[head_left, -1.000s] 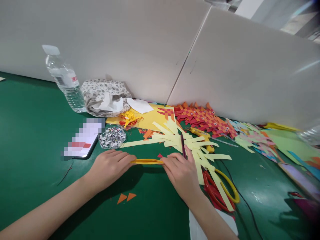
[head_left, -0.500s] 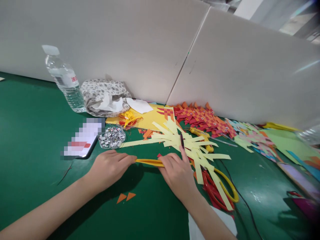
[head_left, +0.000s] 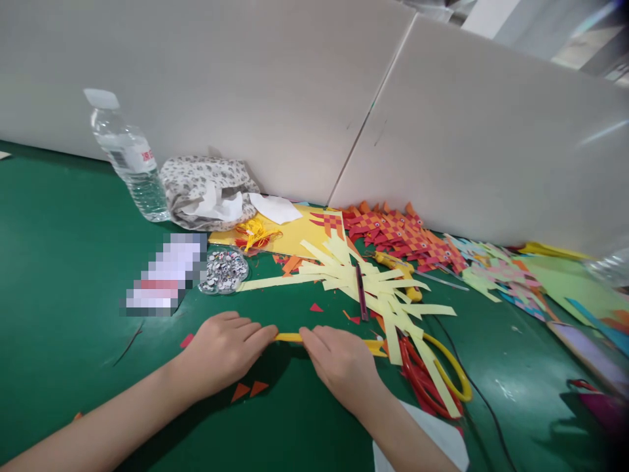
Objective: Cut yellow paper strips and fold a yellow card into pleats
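Observation:
A folded yellow paper strip (head_left: 289, 337) stretches between my two hands just above the green table. My left hand (head_left: 230, 351) is closed on its left end. My right hand (head_left: 339, 360) pinches it further along, and the strip's other end sticks out past that hand to the right. Fingertips of both hands are partly hidden from above. Two small orange paper triangles (head_left: 249, 391) lie on the table below the strip. Beyond my right hand, a dark slim cutter (head_left: 362, 295) rests on a pile of pale yellow paper strips (head_left: 383, 285).
Scissors with red and yellow handles (head_left: 432, 380) lie right of my right hand. Behind are a yellow glue gun (head_left: 400, 269), woven orange-red paper fish (head_left: 393, 229) and a bag of googly eyes (head_left: 223, 270). A water bottle (head_left: 130, 164) and a phone (head_left: 167, 272) stand left.
Both hands have come down slightly toward me. My right hand has slid left along the strip, closer to my left hand, and its fingers no longer reach the cutter.

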`<state>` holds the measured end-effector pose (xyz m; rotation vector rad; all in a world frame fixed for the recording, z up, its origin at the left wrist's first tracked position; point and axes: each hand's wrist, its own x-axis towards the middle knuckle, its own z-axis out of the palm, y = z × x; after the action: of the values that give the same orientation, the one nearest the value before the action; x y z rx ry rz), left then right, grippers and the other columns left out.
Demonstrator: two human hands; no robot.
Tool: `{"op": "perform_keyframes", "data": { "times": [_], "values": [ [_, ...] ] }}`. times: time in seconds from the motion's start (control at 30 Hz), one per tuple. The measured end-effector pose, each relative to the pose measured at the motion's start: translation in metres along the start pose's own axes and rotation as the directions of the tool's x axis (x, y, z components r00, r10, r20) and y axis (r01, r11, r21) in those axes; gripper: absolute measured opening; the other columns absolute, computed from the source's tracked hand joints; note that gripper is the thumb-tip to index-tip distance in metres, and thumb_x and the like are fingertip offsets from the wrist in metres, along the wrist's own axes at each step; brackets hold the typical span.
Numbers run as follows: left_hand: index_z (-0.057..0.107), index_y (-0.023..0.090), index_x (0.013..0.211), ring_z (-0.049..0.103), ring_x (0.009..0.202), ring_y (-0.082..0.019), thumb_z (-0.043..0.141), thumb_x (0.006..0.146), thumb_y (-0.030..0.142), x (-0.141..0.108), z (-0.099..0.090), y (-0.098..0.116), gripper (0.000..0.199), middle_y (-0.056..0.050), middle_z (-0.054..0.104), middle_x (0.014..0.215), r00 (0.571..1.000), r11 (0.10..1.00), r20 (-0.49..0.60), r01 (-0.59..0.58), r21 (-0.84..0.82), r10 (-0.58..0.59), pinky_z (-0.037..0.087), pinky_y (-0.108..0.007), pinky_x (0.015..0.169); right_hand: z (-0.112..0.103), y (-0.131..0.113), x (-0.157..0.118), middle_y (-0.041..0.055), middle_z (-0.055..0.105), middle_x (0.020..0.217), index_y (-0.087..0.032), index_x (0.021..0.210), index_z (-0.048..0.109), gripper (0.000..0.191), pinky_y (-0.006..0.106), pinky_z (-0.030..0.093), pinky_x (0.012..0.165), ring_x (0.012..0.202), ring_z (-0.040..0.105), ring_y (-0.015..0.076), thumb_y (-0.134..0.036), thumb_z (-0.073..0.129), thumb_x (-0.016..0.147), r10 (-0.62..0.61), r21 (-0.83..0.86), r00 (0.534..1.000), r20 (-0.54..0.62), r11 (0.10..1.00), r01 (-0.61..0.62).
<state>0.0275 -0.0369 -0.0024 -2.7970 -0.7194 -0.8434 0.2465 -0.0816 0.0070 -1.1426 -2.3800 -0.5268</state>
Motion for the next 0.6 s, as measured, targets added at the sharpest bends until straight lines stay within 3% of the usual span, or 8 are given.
{"op": "perform_keyframes", "data": {
  "times": [0.1,0.23,0.3,0.4,0.5,0.6],
  "values": [
    [0.054,0.018,0.095,0.056,0.05,-0.013,0.038,0.093,0.013,-0.001,-0.002,0.001,0.017,0.003,0.061,0.059,0.999,1.0,-0.034,-0.004,-0.006,0.004,0.036,-0.027,0.049,-0.002,0.0,0.002,0.0036,0.064,0.064,-0.013,0.088,0.063,0.022,0.027,0.035,0.053,0.054,0.056,0.0139,-0.013,0.041,0.094,0.013,0.051,1.0,-0.014,0.999,-0.012],
    [0.053,0.019,0.094,0.059,0.057,-0.015,0.034,0.095,0.018,0.001,-0.005,-0.002,0.019,0.001,0.063,0.068,0.998,0.998,0.026,0.062,-0.001,-0.062,0.04,-0.027,0.052,-0.006,0.004,0.006,0.0084,0.067,0.078,-0.012,0.103,0.061,0.032,0.03,0.038,0.061,0.068,0.058,0.0189,-0.033,0.038,0.097,0.141,0.165,0.983,0.115,0.973,-0.159],
    [0.053,0.019,0.096,0.062,0.063,-0.017,0.036,0.095,0.024,0.002,-0.007,-0.005,0.018,-0.001,0.065,0.075,0.992,0.993,0.051,0.116,-0.007,-0.115,0.044,-0.028,0.056,-0.006,0.007,0.006,0.0101,0.068,0.084,-0.011,0.112,0.058,0.032,0.033,0.039,0.064,0.071,0.058,0.0205,-0.029,0.036,0.097,0.198,0.171,0.967,0.159,0.959,-0.225],
    [0.052,0.018,0.102,0.063,0.073,-0.019,0.047,0.091,0.036,0.004,-0.009,-0.007,0.021,-0.003,0.065,0.085,0.978,0.978,0.102,0.192,-0.086,-0.183,0.048,-0.03,0.063,-0.004,0.01,0.005,0.0102,0.068,0.086,-0.012,0.111,0.059,0.027,0.035,0.042,0.066,0.074,0.058,0.0214,-0.017,0.038,0.093,0.2,0.171,0.969,0.144,0.96,-0.224],
    [0.052,0.02,0.105,0.063,0.08,-0.019,0.048,0.088,0.022,0.002,-0.007,-0.009,0.017,-0.003,0.065,0.091,0.973,0.971,0.137,0.203,-0.125,-0.186,0.05,-0.03,0.068,-0.001,0.012,0.003,0.01,0.068,0.092,-0.014,0.108,0.059,0.028,0.038,0.046,0.072,0.082,0.06,0.0225,-0.008,0.039,0.089,0.162,0.189,0.982,0.093,0.966,-0.177],
    [0.054,0.022,0.105,0.062,0.084,-0.019,0.042,0.082,0.006,-0.003,-0.003,-0.015,0.031,-0.003,0.064,0.095,0.978,0.976,0.083,0.199,-0.092,-0.191,0.049,-0.03,0.071,0.001,0.013,0.002,0.0093,0.068,0.098,-0.015,0.112,0.057,0.032,0.04,0.048,0.083,0.091,0.061,0.0215,-0.004,0.039,0.088,0.155,0.206,0.987,0.045,0.965,-0.161]
  ]
}}
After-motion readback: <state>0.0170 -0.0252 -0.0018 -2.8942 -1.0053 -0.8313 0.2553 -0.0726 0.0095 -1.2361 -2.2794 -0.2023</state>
